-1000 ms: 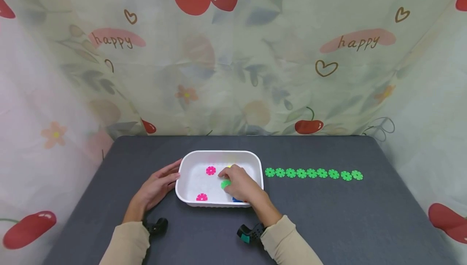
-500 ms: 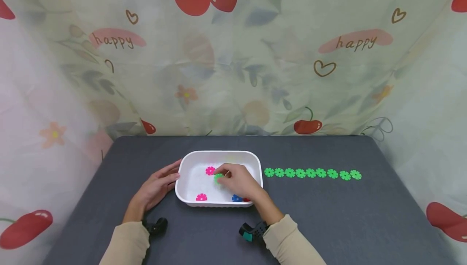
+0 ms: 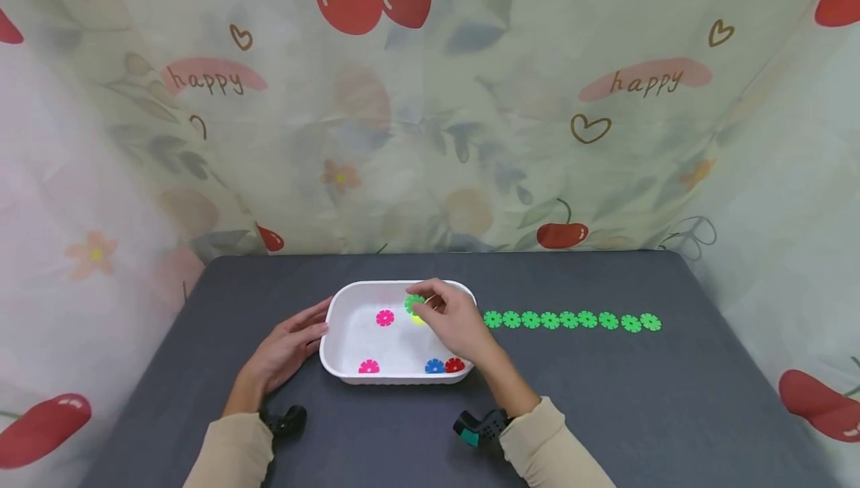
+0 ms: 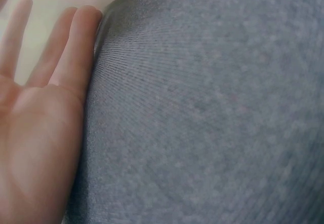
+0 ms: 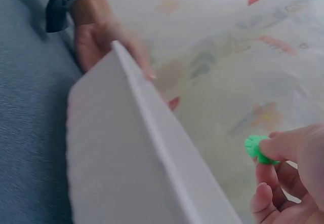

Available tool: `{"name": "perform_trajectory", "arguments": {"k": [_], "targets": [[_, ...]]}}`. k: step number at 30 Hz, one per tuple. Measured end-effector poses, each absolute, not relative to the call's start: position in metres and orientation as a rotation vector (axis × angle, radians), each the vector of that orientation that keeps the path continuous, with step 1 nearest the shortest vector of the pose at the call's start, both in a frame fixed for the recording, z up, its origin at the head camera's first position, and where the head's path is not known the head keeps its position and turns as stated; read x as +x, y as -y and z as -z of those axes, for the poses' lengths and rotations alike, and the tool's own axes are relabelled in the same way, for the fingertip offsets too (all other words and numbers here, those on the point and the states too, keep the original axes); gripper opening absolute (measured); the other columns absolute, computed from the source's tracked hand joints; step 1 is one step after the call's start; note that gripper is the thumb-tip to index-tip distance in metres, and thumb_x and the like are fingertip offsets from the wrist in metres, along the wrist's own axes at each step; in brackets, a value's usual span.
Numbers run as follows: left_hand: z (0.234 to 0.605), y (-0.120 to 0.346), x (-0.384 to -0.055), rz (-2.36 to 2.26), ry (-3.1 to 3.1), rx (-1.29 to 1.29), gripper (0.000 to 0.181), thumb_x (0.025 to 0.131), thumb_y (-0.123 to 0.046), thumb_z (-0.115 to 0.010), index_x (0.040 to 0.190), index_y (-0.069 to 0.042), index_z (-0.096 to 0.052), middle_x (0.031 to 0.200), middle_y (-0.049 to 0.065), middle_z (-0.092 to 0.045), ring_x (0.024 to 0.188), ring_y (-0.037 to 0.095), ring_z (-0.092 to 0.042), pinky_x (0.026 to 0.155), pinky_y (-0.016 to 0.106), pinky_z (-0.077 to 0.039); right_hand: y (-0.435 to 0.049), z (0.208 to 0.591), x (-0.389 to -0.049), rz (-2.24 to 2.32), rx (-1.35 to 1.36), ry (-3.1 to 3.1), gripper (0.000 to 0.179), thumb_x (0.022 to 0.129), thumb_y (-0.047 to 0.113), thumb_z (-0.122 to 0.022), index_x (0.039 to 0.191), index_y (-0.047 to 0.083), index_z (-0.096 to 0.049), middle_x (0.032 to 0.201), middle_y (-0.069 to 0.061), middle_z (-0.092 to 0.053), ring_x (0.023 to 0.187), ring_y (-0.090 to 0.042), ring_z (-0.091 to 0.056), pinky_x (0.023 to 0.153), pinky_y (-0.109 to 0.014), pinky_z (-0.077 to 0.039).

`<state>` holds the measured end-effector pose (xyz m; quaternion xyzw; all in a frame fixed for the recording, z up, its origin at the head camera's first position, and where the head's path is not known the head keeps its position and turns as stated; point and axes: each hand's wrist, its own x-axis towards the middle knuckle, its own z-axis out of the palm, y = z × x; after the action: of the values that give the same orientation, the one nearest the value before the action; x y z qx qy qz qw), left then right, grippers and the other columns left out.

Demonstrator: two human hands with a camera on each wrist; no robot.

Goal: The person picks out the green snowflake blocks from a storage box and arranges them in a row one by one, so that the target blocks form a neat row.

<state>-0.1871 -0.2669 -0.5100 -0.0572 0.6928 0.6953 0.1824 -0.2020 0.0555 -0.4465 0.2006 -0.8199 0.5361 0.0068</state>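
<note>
My right hand (image 3: 457,321) pinches a green notched plastic disc (image 3: 414,304) between thumb and fingertips, above the right part of the white tray (image 3: 356,378). In the right wrist view the green disc (image 5: 259,148) is clear of the tray wall (image 5: 116,148). My left hand (image 3: 282,354) rests against the tray's left end, its fingers fairly straight. Inside the tray lie a pink disc (image 3: 385,318), another pink disc (image 3: 369,367) at the near wall, a blue disc (image 3: 434,366) and a red disc (image 3: 455,365). A yellow disc (image 3: 417,319) is partly hidden by the held one.
Right of the tray, several green discs (image 3: 569,320) form a row on the dark grey table (image 3: 605,406). A patterned curtain (image 3: 430,174) hangs behind and along both sides of the table.
My right hand has lifted the green disc from the tray floor, moving it first leftward, then up and away from me. Blue and red discs have come into sight. My left hand stays put.
</note>
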Motion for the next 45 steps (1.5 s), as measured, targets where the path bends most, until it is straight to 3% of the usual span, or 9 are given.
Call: {"name": "perform_trajectory", "arguments": {"k": [11,21,36,45], "targets": [[0.508,0.268,-0.186,-1.978,-1.932,-0.141,0.07,0.1,-0.027,-0.067,0.161,-0.021,-0.033,0.167,0.01,-0.033,0.134,0.004,-0.051,0.11,0.025,-0.049,-0.087,0.429,-0.201,-1.77,0.472,2.477,0.025,0.096,0.017,-0.072,0.121,0.016,-0.072,0.108,-0.004,-0.071,0.09,-0.02,-0.059,0.076,-0.021,-0.052],[0.509,0.267,-0.187,-1.969,-1.941,-0.148,0.071,0.099,-0.027,-0.068,0.161,-0.022,-0.034,0.166,0.009,-0.034,0.137,0.008,-0.05,0.114,0.029,-0.047,-0.117,0.436,-0.204,-1.764,0.349,2.438,0.027,0.097,0.014,-0.07,0.124,0.01,-0.07,0.101,-0.011,-0.069,0.084,-0.02,-0.057,0.068,-0.019,-0.05],[0.51,0.268,-0.187,-1.971,-1.942,-0.151,0.07,0.1,-0.026,-0.067,0.161,-0.022,-0.033,0.167,0.009,-0.033,0.14,0.009,-0.047,0.117,0.032,-0.044,-0.168,0.454,-0.205,-1.832,0.143,2.418,0.031,0.098,0.018,-0.069,0.128,0.009,-0.068,0.114,-0.014,-0.068,0.084,-0.009,-0.06,0.072,-0.023,-0.054],[0.51,0.268,-0.187,-1.963,-1.951,-0.147,0.071,0.099,-0.028,-0.067,0.161,-0.022,-0.033,0.167,0.008,-0.033,0.142,0.012,-0.045,0.12,0.035,-0.042,-0.205,0.465,-0.206,-1.723,0.044,2.436,0.03,0.1,0.025,-0.067,0.127,0.011,-0.068,0.109,-0.003,-0.066,0.093,-0.018,-0.063,0.071,-0.022,-0.053]]}}
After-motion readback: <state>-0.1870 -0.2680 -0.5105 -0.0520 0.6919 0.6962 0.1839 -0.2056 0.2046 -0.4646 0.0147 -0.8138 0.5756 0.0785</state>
